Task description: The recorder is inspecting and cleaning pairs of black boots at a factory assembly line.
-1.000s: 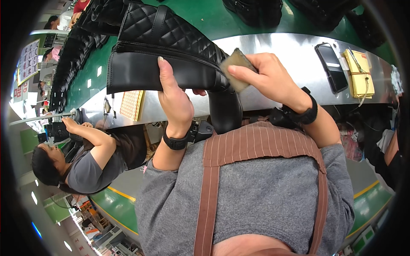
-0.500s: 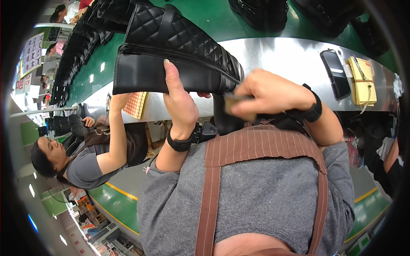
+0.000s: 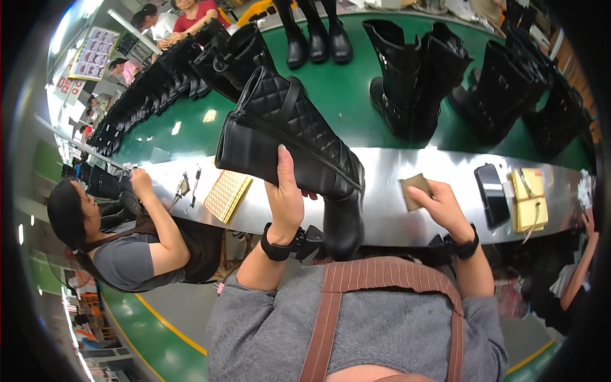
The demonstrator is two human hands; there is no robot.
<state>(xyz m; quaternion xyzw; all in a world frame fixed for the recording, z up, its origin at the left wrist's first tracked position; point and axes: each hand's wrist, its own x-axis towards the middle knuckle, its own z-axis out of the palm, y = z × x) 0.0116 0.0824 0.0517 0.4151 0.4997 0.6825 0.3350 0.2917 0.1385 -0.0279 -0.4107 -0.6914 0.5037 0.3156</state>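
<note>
My left hand (image 3: 286, 207) is closed round the shaft of a tall black boot (image 3: 254, 149), its thumb lying along the smooth side. A quilted panel and a zip run along the shaft, and the rounded toe points down toward my apron. To the right, apart from the boot, my right hand (image 3: 447, 210) pinches a small flat tan block (image 3: 412, 184) over the metal edge of the bench. What the block is made of I cannot make out.
On the metal strip (image 3: 388, 219) lie a phone (image 3: 493, 194), a yellow notepad (image 3: 529, 198) and a sheet of orange stickers (image 3: 227, 194). Several black boots (image 3: 417, 83) stand on the green surface (image 3: 344, 95). A co-worker (image 3: 140, 235) sits at the left.
My right hand has moved away from the boot to the right with the tan block in it. The view has tilted up, showing more of the bench; the left hand still holds the boot.
</note>
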